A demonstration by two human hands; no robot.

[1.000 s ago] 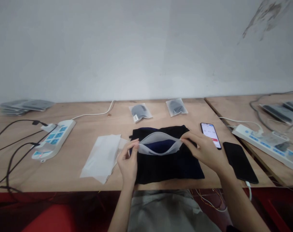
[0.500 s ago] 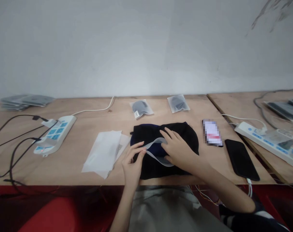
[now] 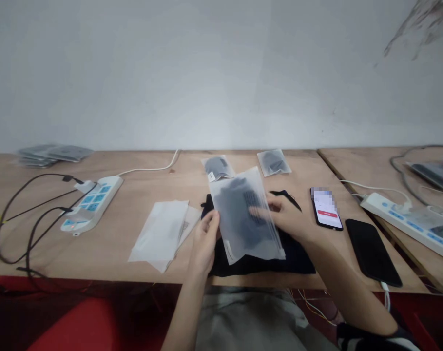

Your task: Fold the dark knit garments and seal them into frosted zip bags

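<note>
A frosted plastic zip bag (image 3: 239,239) with something dark inside is held up at a tilt, its slider near the lower right corner. My left hand (image 3: 205,241) pinches the bag's left edge between thumb and fingers. At the right edge is my right hand (image 3: 289,217), its fingers reaching over the bag's face beside a block of dark print; they are blurred, so their grip is unclear. Beneath the bag and both hands lies a black and dark blue fabric item (image 3: 298,256), largely covered.
Flat frosted bags (image 3: 161,226) lie to the left. Two small filled bags, a left one (image 3: 218,167) and a right one (image 3: 274,162), lie near the wall. Phones, one lit (image 3: 326,208) and one dark (image 3: 373,251), are at right. Power strips (image 3: 91,204) with cables flank the work area.
The bag, earlier lying with its mouth spread and my right fingers at the opening, is now raised and turned with its face showing. Its mouth no longer gapes. The camera view has shifted slightly.
</note>
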